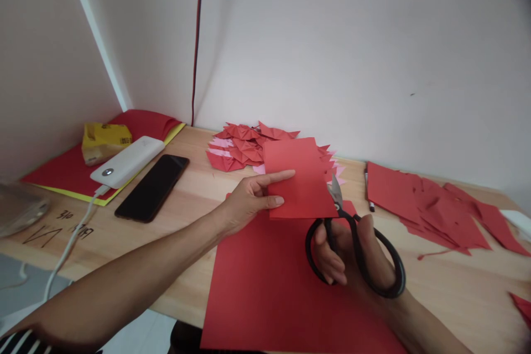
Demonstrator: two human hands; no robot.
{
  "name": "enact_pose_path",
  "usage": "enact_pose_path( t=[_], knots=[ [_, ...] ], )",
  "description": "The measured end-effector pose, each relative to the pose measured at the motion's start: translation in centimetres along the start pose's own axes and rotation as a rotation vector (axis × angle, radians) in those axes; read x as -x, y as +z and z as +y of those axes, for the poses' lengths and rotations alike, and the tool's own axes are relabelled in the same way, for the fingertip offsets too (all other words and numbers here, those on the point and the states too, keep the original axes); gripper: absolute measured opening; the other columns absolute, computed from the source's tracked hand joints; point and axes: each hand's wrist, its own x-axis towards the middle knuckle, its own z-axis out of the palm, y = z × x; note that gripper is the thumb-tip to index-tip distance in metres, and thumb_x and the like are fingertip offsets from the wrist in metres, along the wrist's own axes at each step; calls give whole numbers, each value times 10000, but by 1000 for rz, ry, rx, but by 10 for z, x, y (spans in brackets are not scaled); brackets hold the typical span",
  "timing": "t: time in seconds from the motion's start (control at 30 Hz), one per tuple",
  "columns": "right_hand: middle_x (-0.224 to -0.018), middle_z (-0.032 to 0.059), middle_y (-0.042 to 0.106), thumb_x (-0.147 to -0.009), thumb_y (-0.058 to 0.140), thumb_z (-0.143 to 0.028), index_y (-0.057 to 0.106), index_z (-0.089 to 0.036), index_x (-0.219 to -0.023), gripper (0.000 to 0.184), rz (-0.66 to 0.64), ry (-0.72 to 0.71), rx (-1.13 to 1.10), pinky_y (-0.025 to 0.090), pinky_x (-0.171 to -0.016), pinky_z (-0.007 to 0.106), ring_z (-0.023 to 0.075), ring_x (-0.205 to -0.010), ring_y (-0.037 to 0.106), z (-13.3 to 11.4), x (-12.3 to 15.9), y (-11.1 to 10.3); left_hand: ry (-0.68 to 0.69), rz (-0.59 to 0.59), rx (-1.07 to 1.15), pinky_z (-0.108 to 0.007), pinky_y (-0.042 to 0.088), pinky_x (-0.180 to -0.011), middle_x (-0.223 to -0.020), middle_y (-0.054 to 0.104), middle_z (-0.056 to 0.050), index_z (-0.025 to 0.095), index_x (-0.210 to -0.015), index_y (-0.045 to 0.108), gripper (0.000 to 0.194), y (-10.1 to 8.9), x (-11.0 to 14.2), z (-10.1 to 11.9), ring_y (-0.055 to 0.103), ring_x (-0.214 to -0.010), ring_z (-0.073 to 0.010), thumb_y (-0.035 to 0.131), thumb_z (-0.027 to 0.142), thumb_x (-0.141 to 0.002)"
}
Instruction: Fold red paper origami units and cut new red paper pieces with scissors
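My left hand [253, 199] pinches a folded piece of red paper [301, 182] by its left side, thumb and forefinger lying over its face. The paper is held up above the table. My right hand [344, 254] has its fingers through the black handles of a pair of scissors [337, 196], which are spread apart. The blades are at the paper's lower right edge; whether they are cutting into it I cannot tell. Beneath both hands lies a large red sheet [265, 287] on the wooden table.
Folded red and pink paper pieces [244, 146] are heaped by the wall. Red paper scraps [431, 204] and a marker pen [369, 191] lie right. On the left are a black phone [152, 188], a cabled white power bank [128, 161] and a yellow packet [105, 142] on coloured sheets.
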Motion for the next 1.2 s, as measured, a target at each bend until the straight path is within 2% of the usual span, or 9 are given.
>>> enact_pose_path(
  t=[0.2,0.33,0.5,0.7,0.9,1.07,1.2],
  knots=[
    [-472,-26,489,-774,450,-779,676,-140,-792,678,9,27,11,434,-432,230,72,-354,423,-4,2,-2,14,4,-36,-345,393,-1026,-1404,537,-62,270,-1260,621,562,1,0,0,468,-1310,-269,769,184,-724],
    [-451,-27,460,-802,423,-764,692,-130,-796,689,53,16,38,417,-416,216,71,-356,399,-7,3,0,14,3,-41,-342,414,-1013,-1425,514,-59,274,-1252,627,555,1,0,0,439,-1335,-274,769,183,-723],
    [-409,-37,420,-823,405,-750,687,-131,-771,682,102,-7,89,406,-396,197,63,-337,364,-7,4,3,0,-6,-37,-352,426,-1010,-1430,509,-55,290,-1259,619,557,2,1,-1,477,-1302,-263,764,190,-730],
    [-347,-77,328,-851,387,-726,664,-140,-729,659,73,-55,114,343,-312,168,41,-270,240,-1,2,-3,-10,-16,-27,-331,442,-984,-1385,555,-67,282,-1259,620,549,4,2,0,560,-1206,-227,757,196,-735],
    [-349,-89,321,-844,412,-717,656,-147,-744,628,-10,-32,114,340,-303,158,40,-264,249,-1,1,-11,0,-46,-33,-332,445,-979,-1405,535,-71,278,-1297,586,591,5,3,0,523,-1258,-258,756,184,-739],
    [-355,-89,320,-854,398,-710,663,-143,-753,634,-5,-4,118,335,-305,149,38,-272,245,-1,-1,-16,2,-59,-38,-386,413,-1029,-1423,514,-83,274,-1349,532,651,3,3,1,490,-1292,-289,750,169,-745],
    [-366,-91,322,-824,409,-745,659,-142,-743,658,-1,7,113,337,-305,159,37,-268,245,-1,-1,-13,14,-56,-46,-392,392,-1054,-1465,464,-76,267,-1335,552,649,2,2,3,447,-1329,-301,754,159,-729]
  ],
)
